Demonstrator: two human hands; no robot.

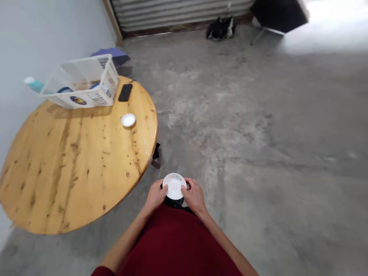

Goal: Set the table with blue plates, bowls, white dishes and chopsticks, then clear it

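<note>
A white bowl (174, 187) is held in front of my body, its open top facing up toward me. My left hand (156, 195) grips its left rim with the thumb on the inner edge. On the opposite side, my right hand (194, 195) pinches the rim the same way. The fingers under the bowl are mostly hidden. Up and to the left, a small white dish (128, 120) sits on the round wooden table (86, 165), apart from both hands.
A white plastic basket (92, 98) with several items stands at the table's back, beside a black phone (125, 92). A purple umbrella (110, 53) lies behind it. Across the concrete floor (244, 134) are a black bag (220, 28) and a black umbrella (278, 15).
</note>
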